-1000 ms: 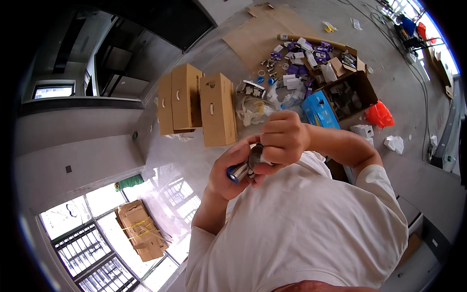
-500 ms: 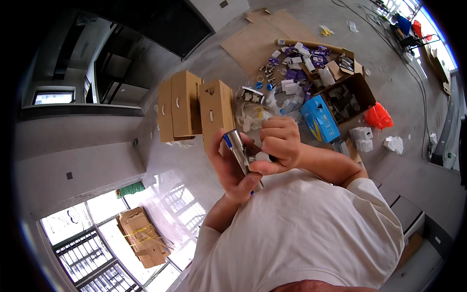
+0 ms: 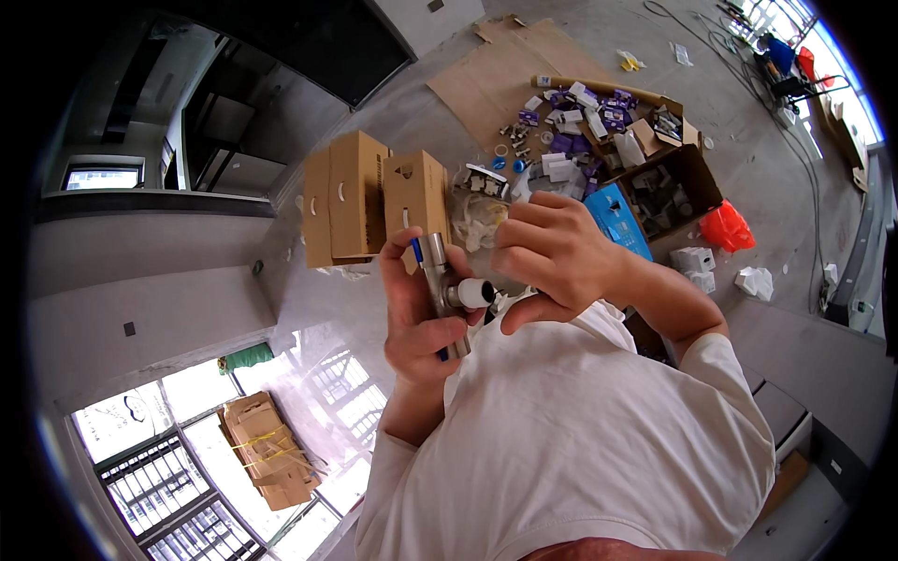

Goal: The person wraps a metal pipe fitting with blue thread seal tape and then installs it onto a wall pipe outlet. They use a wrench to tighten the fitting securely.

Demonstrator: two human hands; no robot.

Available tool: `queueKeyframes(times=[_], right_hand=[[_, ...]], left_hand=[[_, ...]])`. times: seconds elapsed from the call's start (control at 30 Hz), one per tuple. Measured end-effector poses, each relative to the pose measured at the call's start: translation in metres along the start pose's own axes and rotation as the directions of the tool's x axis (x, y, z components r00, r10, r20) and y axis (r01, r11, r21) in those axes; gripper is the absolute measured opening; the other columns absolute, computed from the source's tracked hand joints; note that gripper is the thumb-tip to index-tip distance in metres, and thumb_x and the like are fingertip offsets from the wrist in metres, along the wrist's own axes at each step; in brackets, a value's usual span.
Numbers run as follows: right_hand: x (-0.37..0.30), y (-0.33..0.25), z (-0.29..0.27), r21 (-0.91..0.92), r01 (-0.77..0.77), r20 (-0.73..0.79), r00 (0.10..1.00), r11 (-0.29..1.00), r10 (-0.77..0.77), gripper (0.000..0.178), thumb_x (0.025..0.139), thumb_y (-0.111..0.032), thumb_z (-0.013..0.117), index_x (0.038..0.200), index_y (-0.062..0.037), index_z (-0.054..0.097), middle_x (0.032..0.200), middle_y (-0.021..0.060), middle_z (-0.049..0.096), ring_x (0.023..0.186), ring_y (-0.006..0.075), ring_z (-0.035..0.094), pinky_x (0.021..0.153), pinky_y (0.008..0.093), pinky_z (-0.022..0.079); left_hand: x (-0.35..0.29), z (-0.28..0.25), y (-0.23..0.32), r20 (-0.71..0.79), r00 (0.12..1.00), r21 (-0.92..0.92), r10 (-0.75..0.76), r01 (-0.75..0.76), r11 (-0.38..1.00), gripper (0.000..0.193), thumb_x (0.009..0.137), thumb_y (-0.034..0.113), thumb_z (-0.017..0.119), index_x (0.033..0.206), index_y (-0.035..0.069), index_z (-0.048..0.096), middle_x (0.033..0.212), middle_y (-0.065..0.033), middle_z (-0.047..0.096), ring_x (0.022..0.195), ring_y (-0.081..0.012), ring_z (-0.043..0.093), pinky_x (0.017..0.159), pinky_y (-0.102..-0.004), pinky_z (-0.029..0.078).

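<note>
In front of my chest, my left hand (image 3: 417, 323) is wrapped round a T-shaped metal valve (image 3: 438, 280), thumb near its lower end and fingers behind it. The valve is silver, with blue at both ends of its body. From its side sticks out a white collar (image 3: 472, 294) with a dark end, pointing right. My right hand (image 3: 558, 265) hovers just right of the collar, apart from it. Its fingers are loosely curled, the thumb is held away from them, and no held thing shows between them.
Tall brown cartons (image 3: 416, 196) stand ahead to the left. Purple and white small boxes (image 3: 613, 114) are strewn ahead, beside an open carton (image 3: 687, 192) and a blue box (image 3: 617, 220). A red plastic bag (image 3: 728, 224) lies to the right. Cables (image 3: 812, 178) run along the floor.
My right hand has come off the white collar and moved up and right, its fingers loosening. My left hand has shifted slightly left with the valve, turning the collar to the right.
</note>
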State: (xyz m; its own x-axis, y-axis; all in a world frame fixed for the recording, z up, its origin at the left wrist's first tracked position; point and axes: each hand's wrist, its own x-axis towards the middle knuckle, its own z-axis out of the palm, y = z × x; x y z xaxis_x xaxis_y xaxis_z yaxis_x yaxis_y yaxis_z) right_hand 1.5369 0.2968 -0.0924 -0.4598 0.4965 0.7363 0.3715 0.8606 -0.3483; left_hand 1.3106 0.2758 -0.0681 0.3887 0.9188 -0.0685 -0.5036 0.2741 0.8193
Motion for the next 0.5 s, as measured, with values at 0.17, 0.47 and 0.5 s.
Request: queueKeyframes(times=[0.17,0.47,0.5], right_hand=[[0.006,-0.005,0.003,-0.005,0.066,0.047,0.997,0.998,-0.066,0.046,0.086,-0.052,0.077,0.084,-0.0136,0.051,0.080,0.0016,0.050,0.067,0.0222,0.053,0.058,0.0383,0.037],[-0.008,-0.029,0.026,0.100,-0.048,-0.110,0.992,0.994,0.059,0.041,0.094,-0.043,0.070,0.078,-0.0101,0.051,0.071,0.0042,0.050,0.055,0.0238,0.049,0.050,0.0383,0.035],[-0.008,-0.030,0.029,0.098,-0.057,-0.129,0.989,0.994,0.069,0.041,0.095,-0.042,0.070,0.078,-0.0098,0.051,0.070,0.0046,0.050,0.055,0.0239,0.049,0.050,0.0385,0.035]], left_hand=[[-0.005,0.001,-0.008,-0.036,0.996,0.133,0.085,-0.079,0.988,0.085,0.070,-0.002,0.062,0.146,0.011,0.027,0.106,-0.0170,0.055,0.088,-0.0189,0.053,0.076,-0.0303,0.047],[-0.010,-0.002,-0.025,0.109,0.889,0.367,0.444,-0.451,0.813,0.083,0.076,0.004,0.070,0.144,0.014,0.023,0.105,-0.0171,0.056,0.090,-0.0202,0.050,0.080,-0.0332,0.043],[-0.010,-0.002,-0.027,0.125,0.868,0.372,0.480,-0.490,0.789,0.083,0.077,0.005,0.072,0.144,0.014,0.023,0.105,-0.0173,0.056,0.090,-0.0205,0.050,0.080,-0.0335,0.043]])
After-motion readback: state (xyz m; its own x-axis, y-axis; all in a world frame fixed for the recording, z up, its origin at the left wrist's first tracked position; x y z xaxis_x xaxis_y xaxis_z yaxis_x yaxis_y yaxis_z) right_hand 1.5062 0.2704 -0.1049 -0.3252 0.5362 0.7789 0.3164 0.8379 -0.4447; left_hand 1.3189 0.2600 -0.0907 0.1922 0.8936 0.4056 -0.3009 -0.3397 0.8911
